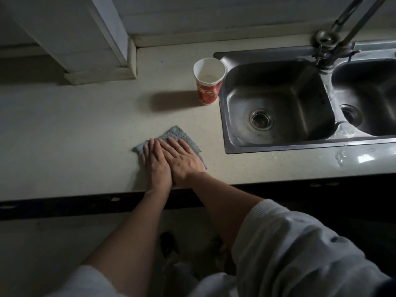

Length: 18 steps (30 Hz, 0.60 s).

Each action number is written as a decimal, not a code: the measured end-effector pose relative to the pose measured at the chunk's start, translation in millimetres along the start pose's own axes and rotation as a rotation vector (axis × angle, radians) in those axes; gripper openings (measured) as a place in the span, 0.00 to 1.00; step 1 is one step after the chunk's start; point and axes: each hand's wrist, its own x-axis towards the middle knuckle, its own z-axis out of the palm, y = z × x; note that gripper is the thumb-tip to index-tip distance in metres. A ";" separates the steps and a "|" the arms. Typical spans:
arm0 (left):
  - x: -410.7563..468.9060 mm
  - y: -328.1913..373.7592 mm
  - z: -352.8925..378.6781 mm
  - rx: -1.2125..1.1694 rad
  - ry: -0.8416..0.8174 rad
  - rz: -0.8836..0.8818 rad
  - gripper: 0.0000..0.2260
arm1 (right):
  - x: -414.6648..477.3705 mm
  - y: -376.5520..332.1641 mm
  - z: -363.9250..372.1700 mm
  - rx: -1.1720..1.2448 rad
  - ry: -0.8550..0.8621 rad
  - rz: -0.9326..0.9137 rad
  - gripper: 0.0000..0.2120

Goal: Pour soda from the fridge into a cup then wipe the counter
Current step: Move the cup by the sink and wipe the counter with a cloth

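Note:
A grey-blue cloth (176, 133) lies flat on the pale counter (85, 129) near its front edge. My left hand (156, 163) presses on the cloth's left part with straight fingers. My right hand (184, 159) lies flat beside it, partly over the left hand, pressing the cloth's right part. A red and white paper cup (209, 82) stands upright farther back, just left of the sink, with a little pale liquid at its bottom. No soda bottle or can is in view.
A steel double sink (278, 101) with a tap (330, 39) fills the right side; its front rim is wet. A white cabinet or post base (100, 73) sits at the back left. The counter's dark front edge (64, 202) runs below my hands.

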 end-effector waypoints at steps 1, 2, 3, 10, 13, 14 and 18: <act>1.8 12.2 1.9 0.004 -0.012 0.003 0.21 | -3.9 10.3 -2.0 0.000 0.006 0.004 0.34; 3.8 23.9 4.4 0.006 -0.028 0.011 0.21 | -7.3 20.5 -4.3 0.006 0.013 0.008 0.33; 5.9 34.4 6.8 0.014 -0.042 0.025 0.21 | -10.1 30.9 -6.4 0.014 0.020 0.010 0.32; 23.5 91.8 18.5 -0.015 -0.108 0.064 0.22 | -20.7 87.0 -12.9 0.032 0.063 0.069 0.31; 29.2 107.5 23.5 -0.029 -0.147 0.083 0.21 | -25.6 102.1 -14.3 0.022 0.069 0.102 0.31; 30.8 109.5 25.0 -0.020 -0.150 0.086 0.21 | -25.9 103.8 -14.5 0.016 0.069 0.108 0.31; 28.7 106.7 18.4 0.062 -0.220 0.100 0.26 | -26.7 98.6 -17.9 0.023 0.071 0.113 0.32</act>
